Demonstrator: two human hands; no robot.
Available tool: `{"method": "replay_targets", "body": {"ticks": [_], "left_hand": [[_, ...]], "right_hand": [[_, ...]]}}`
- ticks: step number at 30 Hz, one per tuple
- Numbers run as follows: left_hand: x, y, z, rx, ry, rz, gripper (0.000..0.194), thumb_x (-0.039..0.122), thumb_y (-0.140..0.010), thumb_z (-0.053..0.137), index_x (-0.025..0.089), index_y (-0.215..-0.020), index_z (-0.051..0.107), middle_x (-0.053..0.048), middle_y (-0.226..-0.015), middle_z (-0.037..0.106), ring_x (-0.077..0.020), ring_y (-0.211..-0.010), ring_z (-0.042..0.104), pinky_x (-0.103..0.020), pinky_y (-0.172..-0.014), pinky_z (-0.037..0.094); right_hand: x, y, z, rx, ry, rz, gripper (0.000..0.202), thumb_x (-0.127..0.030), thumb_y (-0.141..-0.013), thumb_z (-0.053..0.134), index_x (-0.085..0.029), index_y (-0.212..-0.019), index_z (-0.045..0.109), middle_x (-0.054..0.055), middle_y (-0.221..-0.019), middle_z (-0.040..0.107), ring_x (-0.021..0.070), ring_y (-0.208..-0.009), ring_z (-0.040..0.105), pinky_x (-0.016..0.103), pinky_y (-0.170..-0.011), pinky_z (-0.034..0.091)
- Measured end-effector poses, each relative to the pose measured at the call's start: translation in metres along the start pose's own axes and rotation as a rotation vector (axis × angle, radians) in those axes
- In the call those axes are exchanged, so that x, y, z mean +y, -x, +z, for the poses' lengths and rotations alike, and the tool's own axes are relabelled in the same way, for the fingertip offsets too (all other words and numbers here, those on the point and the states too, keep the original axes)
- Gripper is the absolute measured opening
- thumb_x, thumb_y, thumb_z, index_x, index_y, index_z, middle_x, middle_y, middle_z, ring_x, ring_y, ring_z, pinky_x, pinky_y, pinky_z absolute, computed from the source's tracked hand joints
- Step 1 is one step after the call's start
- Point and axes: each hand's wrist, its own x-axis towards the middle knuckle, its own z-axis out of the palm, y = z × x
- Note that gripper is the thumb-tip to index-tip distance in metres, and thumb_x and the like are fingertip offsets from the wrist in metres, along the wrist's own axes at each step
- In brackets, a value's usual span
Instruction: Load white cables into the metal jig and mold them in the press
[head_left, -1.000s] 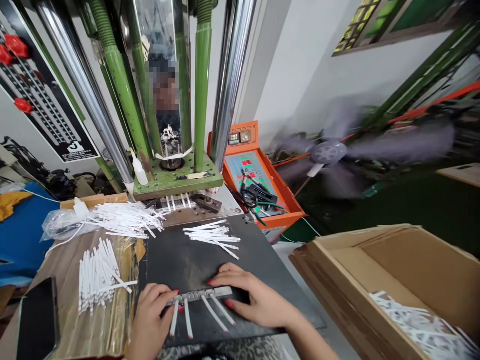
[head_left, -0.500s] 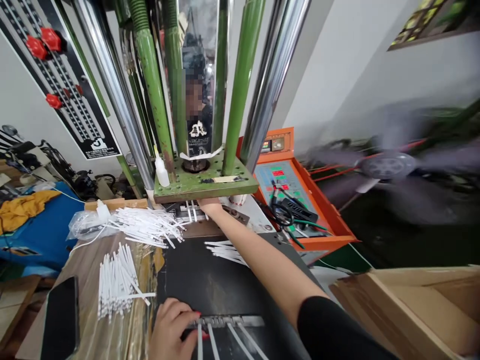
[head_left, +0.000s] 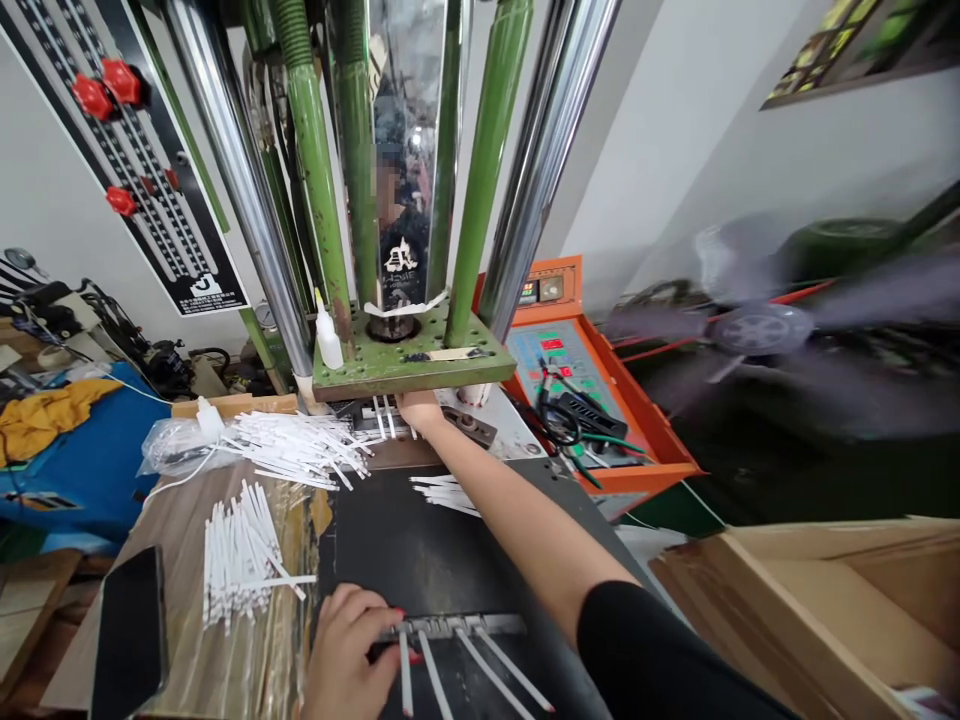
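Observation:
At the bottom centre my left hand pinches the left end of a metal bar. Several white strips run from this bar toward me over the black work surface. My right arm reaches forward under the green press plate. My right hand is partly visible there, its fingers hidden by the plate, beside white strips in the lower fixture. A small bunch of white strips lies near my right forearm.
A large pile of white strips and a smaller one lie at left, near a phone. A white bottle stands on the plate. An orange control box, a spinning fan and a cardboard box are at right.
The view has shifted slightly. My left hand stays on the bar, and the strips on it now show farther down to their red-marked ends. My right hand remains under the plate.

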Motion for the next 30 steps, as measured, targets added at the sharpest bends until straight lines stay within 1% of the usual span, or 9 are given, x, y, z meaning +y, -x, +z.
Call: {"method": "replay_targets", "body": {"ticks": [3, 7, 9, 12, 14, 18, 21, 24, 30], "left_hand": [[0.003, -0.001, -0.005, -0.069, 0.055, -0.065, 0.036, 0.018, -0.071, 0.077, 0.026, -0.106, 0.070, -0.007, -0.104, 0.066, -0.0260, -0.102, 0.055, -0.042, -0.091, 0.045], [-0.002, 0.000, -0.025, -0.206, 0.239, -0.173, 0.083, 0.016, -0.050, 0.089, 0.032, -0.126, 0.060, -0.006, -0.131, 0.056, -0.0292, -0.123, 0.046, -0.045, -0.108, 0.034], [-0.008, -0.006, -0.038, -0.253, 0.385, -0.200, 0.090, 0.016, -0.054, 0.087, 0.034, -0.134, 0.052, -0.006, -0.140, 0.049, -0.0283, -0.130, 0.041, -0.044, -0.110, 0.032], [-0.015, -0.035, -0.053, -0.239, 0.632, -0.217, 0.073, 0.024, -0.068, 0.080, 0.030, -0.135, 0.051, -0.009, -0.137, 0.053, -0.0264, -0.128, 0.047, -0.042, -0.107, 0.037], [-0.015, -0.068, -0.054, -0.128, 0.818, -0.251, 0.058, 0.030, -0.071, 0.078, 0.024, -0.126, 0.059, -0.011, -0.128, 0.060, -0.0261, -0.121, 0.054, -0.042, -0.107, 0.039], [-0.005, -0.134, -0.047, 0.178, 1.125, -0.411, 0.040, 0.016, -0.065, 0.081, 0.017, -0.103, 0.068, -0.011, -0.113, 0.067, -0.0227, -0.106, 0.063, -0.039, -0.107, 0.038], [-0.002, -0.164, -0.043, 0.241, 1.190, -0.483, 0.029, 0.009, -0.071, 0.073, 0.016, -0.098, 0.066, -0.010, -0.109, 0.068, -0.0183, -0.099, 0.066, -0.036, -0.105, 0.041], [-0.005, -0.182, -0.041, 0.244, 1.196, -0.534, 0.020, 0.008, -0.078, 0.065, 0.015, -0.097, 0.062, -0.010, -0.102, 0.068, -0.0157, -0.094, 0.068, -0.033, -0.101, 0.045], [0.000, -0.222, -0.032, 0.160, 1.089, -0.556, 0.016, 0.016, -0.078, 0.066, 0.013, -0.092, 0.060, -0.013, -0.094, 0.067, -0.0219, -0.092, 0.068, -0.039, -0.093, 0.049]], "right_hand": [[0.005, 0.015, -0.011, 0.020, -0.015, -0.082, 0.037, -0.011, -0.090, 0.041, -0.011, -0.120, 0.062, 0.016, -0.118, 0.066, 0.0279, -0.113, 0.060, 0.038, -0.099, 0.045], [0.025, 0.052, -0.032, 0.017, -0.029, -0.230, 0.040, -0.003, -0.085, 0.043, -0.016, -0.116, 0.064, 0.011, -0.113, 0.068, 0.0239, -0.112, 0.059, 0.035, -0.100, 0.045], [0.039, 0.070, -0.044, 0.026, -0.025, -0.259, 0.043, -0.001, -0.085, 0.039, -0.015, -0.118, 0.063, 0.012, -0.111, 0.067, 0.0228, -0.112, 0.058, 0.035, -0.101, 0.044], [0.048, 0.080, -0.055, 0.043, -0.009, -0.255, 0.047, -0.001, -0.087, 0.035, -0.011, -0.128, 0.056, 0.015, -0.118, 0.064, 0.0237, -0.115, 0.055, 0.037, -0.101, 0.044], [0.042, 0.071, -0.056, 0.029, 0.006, -0.253, 0.047, -0.004, -0.087, 0.039, -0.011, -0.132, 0.052, 0.016, -0.127, 0.060, 0.0250, -0.122, 0.051, 0.038, -0.103, 0.042], [0.011, 0.037, -0.047, -0.027, 0.030, -0.220, 0.044, -0.006, -0.088, 0.042, -0.014, -0.128, 0.057, 0.017, -0.125, 0.061, 0.0275, -0.118, 0.055, 0.041, -0.101, 0.044], [-0.001, 0.033, -0.048, -0.051, 0.019, -0.262, 0.044, -0.004, -0.087, 0.043, -0.018, -0.124, 0.061, 0.014, -0.123, 0.064, 0.0261, -0.114, 0.059, 0.041, -0.102, 0.044], [0.013, 0.062, -0.062, -0.026, -0.009, -0.341, 0.043, -0.004, -0.088, 0.041, -0.015, -0.123, 0.062, 0.014, -0.123, 0.064, 0.0237, -0.116, 0.057, 0.039, -0.106, 0.042], [0.057, 0.155, -0.112, 0.502, -0.277, -0.223, 0.030, -0.020, -0.094, 0.044, -0.020, -0.113, 0.068, 0.009, -0.106, 0.071, 0.0207, -0.097, 0.067, 0.036, -0.092, 0.054]]}}
